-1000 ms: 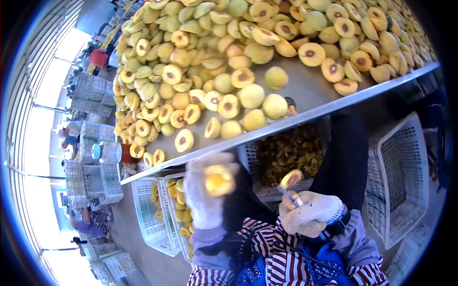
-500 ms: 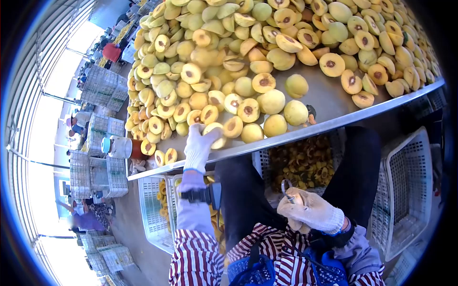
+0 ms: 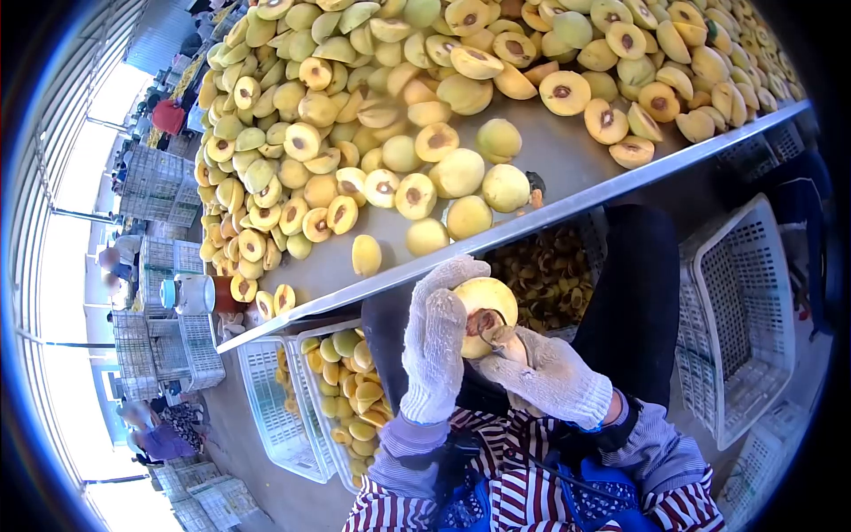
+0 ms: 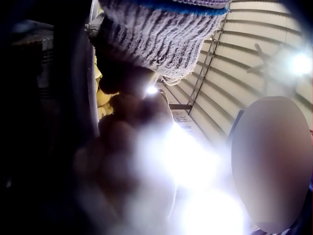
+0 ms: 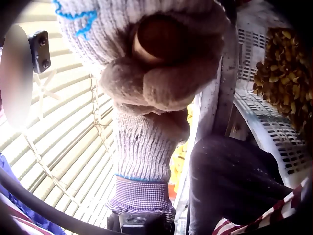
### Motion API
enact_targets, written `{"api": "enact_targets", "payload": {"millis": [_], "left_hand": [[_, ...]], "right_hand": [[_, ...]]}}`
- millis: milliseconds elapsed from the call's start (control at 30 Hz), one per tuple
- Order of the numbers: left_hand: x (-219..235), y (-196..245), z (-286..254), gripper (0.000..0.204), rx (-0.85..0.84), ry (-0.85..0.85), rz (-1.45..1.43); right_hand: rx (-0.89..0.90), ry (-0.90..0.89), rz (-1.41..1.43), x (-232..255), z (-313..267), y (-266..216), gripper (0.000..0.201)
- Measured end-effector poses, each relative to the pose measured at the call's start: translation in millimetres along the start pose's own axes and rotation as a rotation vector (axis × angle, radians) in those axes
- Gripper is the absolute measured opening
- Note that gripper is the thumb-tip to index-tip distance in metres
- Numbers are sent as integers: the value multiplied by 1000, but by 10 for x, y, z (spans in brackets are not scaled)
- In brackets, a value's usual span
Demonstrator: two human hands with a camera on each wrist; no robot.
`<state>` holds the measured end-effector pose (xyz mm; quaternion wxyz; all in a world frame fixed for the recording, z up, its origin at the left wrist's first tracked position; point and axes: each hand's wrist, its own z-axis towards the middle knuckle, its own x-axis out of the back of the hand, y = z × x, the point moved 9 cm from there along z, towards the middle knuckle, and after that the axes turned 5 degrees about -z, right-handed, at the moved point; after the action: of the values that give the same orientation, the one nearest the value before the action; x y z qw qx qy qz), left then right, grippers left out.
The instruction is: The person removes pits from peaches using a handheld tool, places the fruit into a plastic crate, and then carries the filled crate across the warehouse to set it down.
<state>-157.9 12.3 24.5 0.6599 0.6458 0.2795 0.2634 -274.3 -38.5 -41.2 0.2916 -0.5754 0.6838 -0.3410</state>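
Left hand [image 3: 434, 341], just right of a crate [image 3: 312, 399] holding plenty of yellow fruit, has its fingers wrapped round a half [image 3: 498, 297], brown centre showing, and that's where the work sits: above the lap, under the table's edge [image 3: 390, 282]. Curved tool [image 3: 490, 335] right at that centre, right hand [image 3: 554, 377] closed on its handle, so this one looks partway done at best. Behind them, brown and yellow pieces [image 3: 545, 270] are heaped in another crate. And look up to the right: brown-centred halves [image 3: 627, 40] crowd the table, plenty left, I'd judge.
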Motion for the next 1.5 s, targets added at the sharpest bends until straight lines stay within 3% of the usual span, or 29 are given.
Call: {"api": "enact_targets", "payload": {"millis": [233, 333, 367, 467, 500, 600, 633, 733, 867, 1000, 1267, 1500], "left_hand": [[-107, 7, -136, 52, -33, 109, -145], [-198, 113, -123, 47, -102, 44, -50], [-175, 161, -91, 39, -85, 17, 126], [-269, 303, -21, 33, -224, -34, 293], [-240, 179, -48, 33, -168, -18, 207], [-318, 264, -122, 35, -331, -23, 251], [-412, 385, -135, 38, -528, -112, 436], [-467, 383, -153, 40, -558, -174, 529], [-349, 130, -77, 39, -186, -19, 183], [-363, -95, -19, 49, 68, -102, -162], [-418, 27, -119, 67, -18, 48, -233], [-438, -60, -124, 64, -129, -8, -214]], "right_hand": [[-6, -66, 61, 7, -121, -106, 49], [15, -105, 191, -43, -130, -76, 40], [9, -139, 256, -68, -135, -58, 37], [-26, -281, 483, -107, -170, -13, 29], [-15, -301, 513, -103, -175, -10, 29], [40, -316, 526, -39, -152, 43, 31], [68, -297, 523, -22, -138, 69, 32], [107, -257, 514, -15, -65, 140, 34], [50, -241, 549, 6, -106, 46, 33], [-62, -324, 589, -67, -165, 78, 32], [32, -215, 542, -29, -170, -18, 28], [42, -215, 521, -20, -157, 4, 29]]}}
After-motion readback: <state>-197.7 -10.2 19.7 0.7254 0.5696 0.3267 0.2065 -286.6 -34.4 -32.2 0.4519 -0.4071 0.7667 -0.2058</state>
